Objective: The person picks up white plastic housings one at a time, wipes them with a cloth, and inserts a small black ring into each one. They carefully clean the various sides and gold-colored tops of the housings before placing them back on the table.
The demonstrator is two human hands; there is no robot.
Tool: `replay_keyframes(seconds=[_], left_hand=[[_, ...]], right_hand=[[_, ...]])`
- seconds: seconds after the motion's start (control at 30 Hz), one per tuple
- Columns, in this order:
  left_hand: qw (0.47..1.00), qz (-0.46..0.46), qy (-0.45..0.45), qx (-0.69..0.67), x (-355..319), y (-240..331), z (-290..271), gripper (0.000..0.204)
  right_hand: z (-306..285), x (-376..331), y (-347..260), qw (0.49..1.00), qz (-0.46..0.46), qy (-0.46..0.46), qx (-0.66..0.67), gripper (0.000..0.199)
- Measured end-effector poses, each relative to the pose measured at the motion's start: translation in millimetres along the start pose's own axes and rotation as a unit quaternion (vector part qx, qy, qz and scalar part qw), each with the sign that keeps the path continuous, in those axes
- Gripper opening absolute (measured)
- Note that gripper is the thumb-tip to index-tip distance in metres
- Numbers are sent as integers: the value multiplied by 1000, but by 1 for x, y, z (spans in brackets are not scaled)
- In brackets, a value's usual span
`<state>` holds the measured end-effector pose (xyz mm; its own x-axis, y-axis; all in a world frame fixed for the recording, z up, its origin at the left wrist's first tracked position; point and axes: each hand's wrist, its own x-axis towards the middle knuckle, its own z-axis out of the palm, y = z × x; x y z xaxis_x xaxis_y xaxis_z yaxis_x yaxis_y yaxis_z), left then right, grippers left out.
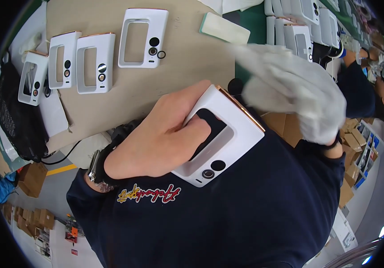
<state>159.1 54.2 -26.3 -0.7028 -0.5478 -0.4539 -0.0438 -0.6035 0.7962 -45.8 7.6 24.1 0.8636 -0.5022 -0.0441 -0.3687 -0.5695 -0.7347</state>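
Observation:
My bare left hand (160, 131) is closed around the long side bar of a white rectangular device housing (243, 136), fingers passing through its large opening. The housing is tilted in front of my chest. It has a copper-coloured strip along one edge, a black round disc and a smaller ringed button. To the right, my right hand (297, 89), covered in a white glove or cloth, is smeared by motion beside the housing. Its fingers cannot be made out, nor whether it holds anything. A similar white housing (156, 24) with a small black ring (161, 54) beside it stands on the table.
More white housings (107, 49) stand at the table's left. A pale flat block (224, 28) lies at the far edge of the tan tabletop (192, 58). Several housings (298, 38) are grouped far right, near another person (357, 82). A black mesh bag (20, 111) hangs left.

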Motion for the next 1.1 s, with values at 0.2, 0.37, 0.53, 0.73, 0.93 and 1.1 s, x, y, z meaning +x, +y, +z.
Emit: replay_keyframes(seconds=[0.2, 0.37, 0.53, 0.73, 0.93, 1.1], left_hand=[[1000, 20, -8, -10, 4, -5, 5, 19], [925, 150, 46, -346, -6, -6, -17, 21], [802, 221, 519, -196, 52, 30, 2, 14], [811, 391, 305, -311, 59, 24, 5, 32], [837, 356, 256, -327, 42, 27, 9, 42], [840, 269, 56, -467, 31, 36, -6, 47]], right_hand=[[44, -1, 2, 990, -62, 84, -93, 22], [34, -30, -4, 909, 337, 7, 243, 45], [88, 37, -11, 686, 121, 484, 529, 18], [76, 61, -3, 690, 119, 584, 411, 25], [62, 58, 22, 589, 118, 714, 360, 24], [21, 19, 35, 917, -142, 309, -211, 19]])
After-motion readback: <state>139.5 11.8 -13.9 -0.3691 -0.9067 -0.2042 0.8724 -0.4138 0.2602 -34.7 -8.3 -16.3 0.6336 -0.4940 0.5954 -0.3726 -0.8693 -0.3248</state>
